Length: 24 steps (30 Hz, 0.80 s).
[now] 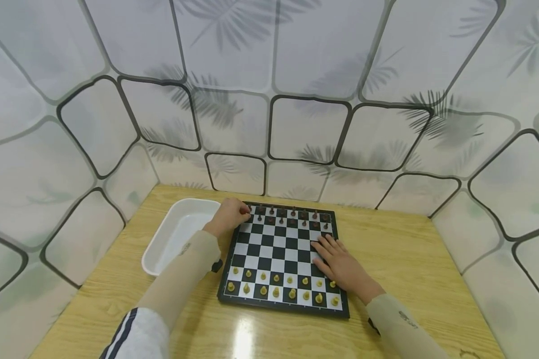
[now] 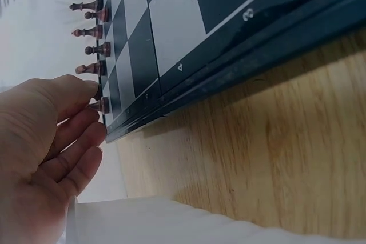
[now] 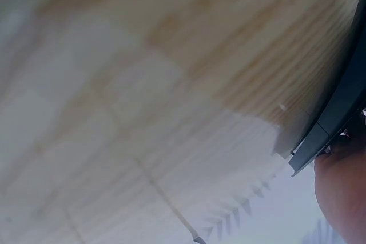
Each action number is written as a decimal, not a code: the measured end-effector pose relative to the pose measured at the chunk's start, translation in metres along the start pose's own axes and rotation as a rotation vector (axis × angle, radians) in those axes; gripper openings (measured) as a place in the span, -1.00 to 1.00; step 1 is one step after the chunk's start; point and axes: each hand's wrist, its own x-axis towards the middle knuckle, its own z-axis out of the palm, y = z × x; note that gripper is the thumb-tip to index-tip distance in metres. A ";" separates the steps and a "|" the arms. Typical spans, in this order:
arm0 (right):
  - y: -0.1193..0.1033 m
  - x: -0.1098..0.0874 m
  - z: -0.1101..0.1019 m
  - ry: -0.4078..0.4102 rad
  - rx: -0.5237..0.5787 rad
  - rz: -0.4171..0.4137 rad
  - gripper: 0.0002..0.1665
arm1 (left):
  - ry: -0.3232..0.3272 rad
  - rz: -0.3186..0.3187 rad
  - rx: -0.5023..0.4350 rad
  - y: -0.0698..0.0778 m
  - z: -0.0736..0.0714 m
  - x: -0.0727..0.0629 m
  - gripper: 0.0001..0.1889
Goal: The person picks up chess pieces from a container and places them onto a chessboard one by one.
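Note:
A chessboard (image 1: 278,248) lies on the wooden table, its near two rows lined with yellow pieces (image 1: 276,291) and its far two rows with dark reddish-brown pieces (image 1: 293,212). My left hand (image 1: 228,216) is at the board's far left corner. In the left wrist view its thumb and fingers pinch a dark chess piece (image 2: 102,105) standing at that corner; the piece's top is hidden by the thumb. My right hand (image 1: 343,267) lies flat on the right side of the board, fingers spread over the middle squares. Only a bit of it shows in the right wrist view.
A white plastic tray (image 1: 154,249) stands left of the board, under the left forearm. Patterned curtain-like walls (image 1: 310,129) rise behind the table (image 1: 400,249) and on both sides. The board's dark raised edge (image 2: 229,78) runs beside the left hand.

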 end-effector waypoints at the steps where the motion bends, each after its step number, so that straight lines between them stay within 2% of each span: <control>1: 0.000 0.000 0.000 0.000 -0.001 0.000 -0.27 | -0.001 0.000 0.007 0.000 0.000 0.000 -0.81; 13: 0.000 0.001 -0.001 -0.002 0.003 0.000 -0.27 | -0.023 -0.032 0.032 0.002 0.001 0.001 -0.79; 24: 0.000 0.000 -0.002 0.005 0.006 0.000 -0.28 | -0.042 -0.027 0.080 0.004 0.001 0.000 -0.78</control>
